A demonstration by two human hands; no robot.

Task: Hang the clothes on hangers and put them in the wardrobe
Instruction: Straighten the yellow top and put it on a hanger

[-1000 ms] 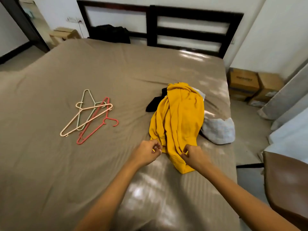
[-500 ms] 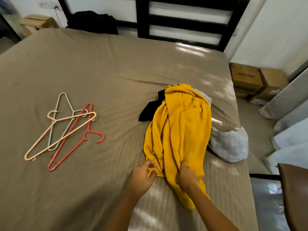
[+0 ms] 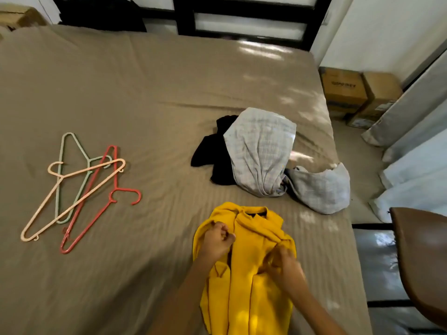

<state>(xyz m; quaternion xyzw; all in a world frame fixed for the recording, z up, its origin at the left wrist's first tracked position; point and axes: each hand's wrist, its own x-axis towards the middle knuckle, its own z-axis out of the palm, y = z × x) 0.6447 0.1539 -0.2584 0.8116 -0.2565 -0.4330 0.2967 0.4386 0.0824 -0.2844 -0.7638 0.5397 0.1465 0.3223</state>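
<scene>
Clothes lay on the bed (image 3: 145, 93), whose tan sheet filled most of the view. A yellow garment (image 3: 251, 286) was spread lengthwise at the near edge, its collar end pointing toward the headboard. Beyond it, apart from it, a grey checked garment (image 3: 261, 151) sat crumpled, lying partly over a black garment (image 3: 212, 155) on its left. Well to the left lay three overlapping hangers: a cream hanger (image 3: 87, 169) on top, crossing a green hanger (image 3: 61, 151) and a red hanger (image 3: 87, 226). Both hands were on the yellow garment: the left hand (image 3: 217, 238) had its fingers curled round a fold near the collar, and the right hand (image 3: 283, 264), blurred, gripped bunched fabric on the other side.
</scene>
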